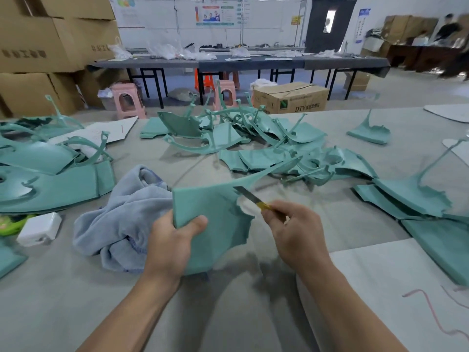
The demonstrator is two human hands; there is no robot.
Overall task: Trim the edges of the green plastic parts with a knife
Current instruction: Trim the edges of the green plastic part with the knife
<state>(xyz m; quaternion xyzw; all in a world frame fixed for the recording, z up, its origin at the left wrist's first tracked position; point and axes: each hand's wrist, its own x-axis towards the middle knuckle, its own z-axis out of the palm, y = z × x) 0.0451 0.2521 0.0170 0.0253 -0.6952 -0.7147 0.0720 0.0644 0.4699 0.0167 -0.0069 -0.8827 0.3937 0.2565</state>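
Observation:
My left hand (175,240) grips the lower left edge of a green plastic part (215,217), thumb on top, holding it above the table. The part has a long thin tip reaching up and right and a ragged right edge. My right hand (291,232) holds a yellow-handled knife (250,196); its blade lies against the ragged edge near the part's upper right. A heap of green plastic parts (253,141) fills the middle of the table. More green parts are stacked at the left (50,179) and at the right (418,201).
A crumpled blue-grey cloth (121,219) lies left of my left hand. A white charger block (39,228) sits near the left edge. White sheets (396,288) cover the table at the right. Cardboard boxes (45,47), pink stools and long tables stand beyond.

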